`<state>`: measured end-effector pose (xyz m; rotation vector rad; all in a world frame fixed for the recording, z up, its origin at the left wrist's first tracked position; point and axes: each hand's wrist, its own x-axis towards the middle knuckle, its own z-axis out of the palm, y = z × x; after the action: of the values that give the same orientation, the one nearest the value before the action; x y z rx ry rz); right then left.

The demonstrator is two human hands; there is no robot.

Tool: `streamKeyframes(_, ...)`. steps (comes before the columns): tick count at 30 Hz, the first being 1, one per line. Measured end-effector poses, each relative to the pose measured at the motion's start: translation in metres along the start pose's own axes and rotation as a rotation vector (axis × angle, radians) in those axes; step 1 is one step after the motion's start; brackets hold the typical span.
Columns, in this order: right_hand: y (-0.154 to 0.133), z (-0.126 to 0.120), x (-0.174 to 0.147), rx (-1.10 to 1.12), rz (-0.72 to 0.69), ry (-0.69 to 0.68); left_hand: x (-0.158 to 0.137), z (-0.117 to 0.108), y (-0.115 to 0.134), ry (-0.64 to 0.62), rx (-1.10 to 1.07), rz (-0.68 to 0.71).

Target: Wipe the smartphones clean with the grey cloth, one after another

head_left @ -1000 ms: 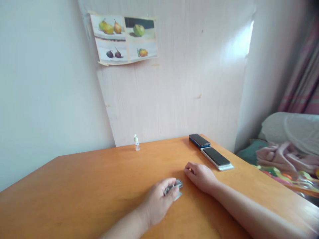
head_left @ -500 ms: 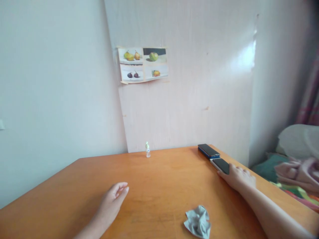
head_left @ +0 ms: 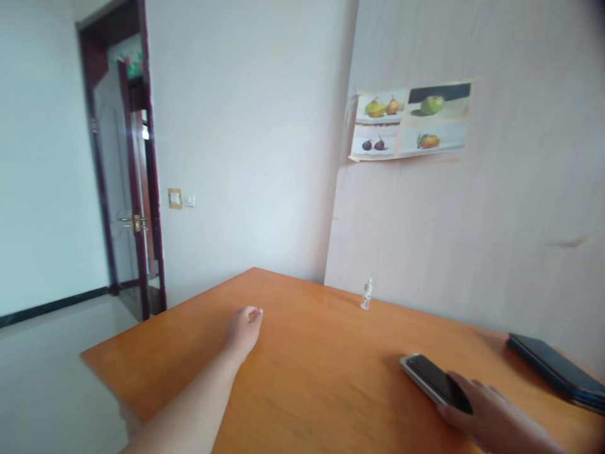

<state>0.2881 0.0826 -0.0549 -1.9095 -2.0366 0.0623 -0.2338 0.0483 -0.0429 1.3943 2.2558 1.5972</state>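
Observation:
My right hand (head_left: 491, 410) grips the near end of a mobile phone (head_left: 437, 381) with a dark screen and pale edges. The phone points up and left, just over or on the wooden table; I cannot tell whether it touches. Over the table's left part is my left hand (head_left: 246, 331), its fingers loosely curled and a small gap showing between thumb and fingers. Nothing can be seen in it. To the right of my right hand lies a second, dark phone (head_left: 558, 366) with a blue edge or case, flat on the table.
A small clear bottle (head_left: 367, 295) with a pale green top stands near the back of the wooden table (head_left: 302, 353). Behind it, a fruit picture sheet (head_left: 411, 123) hangs on a board against the wall. A doorway (head_left: 125, 189) and floor lie beyond the table's left edge.
The view has swung left. My right hand has moved the phone leftward, away from the dark one. My left hand has reached farther forward and left. The crumpled grey cloth is out of view.

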Motion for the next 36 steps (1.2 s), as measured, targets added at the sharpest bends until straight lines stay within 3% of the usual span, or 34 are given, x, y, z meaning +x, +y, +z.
streamKeyframes(3,-0.111,0.008,-0.003,0.05,-0.257,-0.137,0.002,0.0,-0.003,0.061,-0.008,-0.039)
streamKeyframes(6,-0.218,0.021,-0.009,0.038,-0.396,-0.198,0.004,-0.003,-0.006,0.129,0.016,-0.075)
streamKeyframes(9,-0.308,0.037,-0.011,0.036,-0.48,-0.23,0.007,-0.007,-0.008,0.204,0.057,-0.102)
streamKeyframes(13,-0.387,0.058,0.002,0.071,-0.465,-0.237,0.008,-0.011,-0.007,0.298,0.108,-0.122)
streamKeyframes(16,-0.413,0.067,0.021,0.075,-0.427,-0.22,0.006,-0.012,-0.004,0.316,0.137,-0.111)
streamKeyframes(20,-0.404,0.064,0.042,0.088,-0.373,-0.205,0.002,-0.011,0.001,0.311,0.173,-0.069)
streamKeyframes(24,-0.358,0.049,0.048,0.111,-0.377,-0.189,-0.003,-0.01,0.011,0.251,0.172,0.038)
streamKeyframes(28,-0.291,0.027,0.05,0.115,-0.329,-0.167,-0.005,-0.013,0.015,0.147,0.125,0.172)
streamKeyframes(31,-0.231,0.009,0.056,0.105,-0.245,-0.113,0.003,-0.012,0.012,0.16,0.259,0.313)
streamKeyframes(36,-0.122,-0.022,0.069,0.071,-0.035,0.05,0.006,-0.006,0.013,0.157,0.349,0.411)
